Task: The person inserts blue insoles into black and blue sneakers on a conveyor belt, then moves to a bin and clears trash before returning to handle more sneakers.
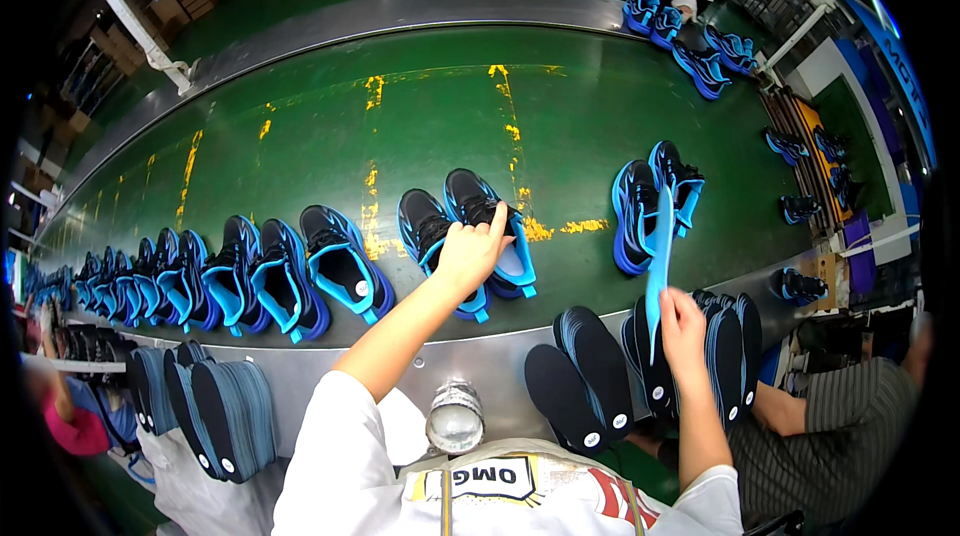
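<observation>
Left hand [470,251] reaches out over the green belt [330,136], fingers loosely spread, fingertips touching the opening of a black-and-blue shoe [492,226]; it grips nothing. The shoe's mate [432,236] sits just left of that hand. Right hand [683,321] pinches the lower end of a blue insole [658,256] held upright, thumb and fingers pressed on it. Directly above that grip, another shoe pair [650,201] on the belt. Beside and below it, stacked dark insoles [600,376] on the worktop edge.
</observation>
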Motion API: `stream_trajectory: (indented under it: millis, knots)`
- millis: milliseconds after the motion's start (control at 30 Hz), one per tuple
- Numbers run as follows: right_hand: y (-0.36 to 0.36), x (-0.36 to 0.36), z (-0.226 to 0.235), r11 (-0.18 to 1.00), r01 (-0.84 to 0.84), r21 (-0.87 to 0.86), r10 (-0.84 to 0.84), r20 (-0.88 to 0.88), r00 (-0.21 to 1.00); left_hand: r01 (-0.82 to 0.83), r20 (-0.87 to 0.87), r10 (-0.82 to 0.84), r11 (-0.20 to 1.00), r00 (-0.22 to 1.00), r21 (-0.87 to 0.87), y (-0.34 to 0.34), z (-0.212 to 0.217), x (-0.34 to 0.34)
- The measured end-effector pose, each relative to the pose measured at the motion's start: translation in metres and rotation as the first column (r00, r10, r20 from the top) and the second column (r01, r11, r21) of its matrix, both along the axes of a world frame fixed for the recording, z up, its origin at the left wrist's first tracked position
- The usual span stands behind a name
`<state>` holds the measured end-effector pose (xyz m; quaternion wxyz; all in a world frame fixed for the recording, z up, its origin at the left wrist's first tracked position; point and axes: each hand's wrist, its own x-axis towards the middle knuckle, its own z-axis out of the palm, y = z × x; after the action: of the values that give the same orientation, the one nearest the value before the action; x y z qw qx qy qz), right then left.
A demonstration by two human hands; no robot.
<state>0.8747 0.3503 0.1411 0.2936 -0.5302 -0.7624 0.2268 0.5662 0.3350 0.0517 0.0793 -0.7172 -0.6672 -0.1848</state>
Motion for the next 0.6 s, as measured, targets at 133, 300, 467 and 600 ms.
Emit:
stream_trajectory:
  millis: [133,300,467,600]
  knots:
    - [0.039,-0.061,0.043,0.899,-0.171,-0.404,0.131,-0.124,0.984,-0.095,0.054,0.112,0.965,0.992,-0.244,0.020,-0.004,-0.016]
    - [0.070,-0.121,0.046,0.545,-0.308,-0.780,0.397,-0.084,0.914,-0.048,0.431,0.265,0.891,0.862,-0.451,0.034,0.014,-0.044]
    - [0.065,-0.158,-0.047,0.739,-0.440,-0.509,0.626,0.279,0.728,0.081,0.501,0.277,0.810,0.820,-0.581,0.041,0.011,-0.041]
    - [0.041,-0.175,-0.090,0.835,-0.462,-0.298,0.547,0.528,0.649,0.115,0.513,0.221,0.831,0.830,-0.544,0.038,0.003,-0.043]
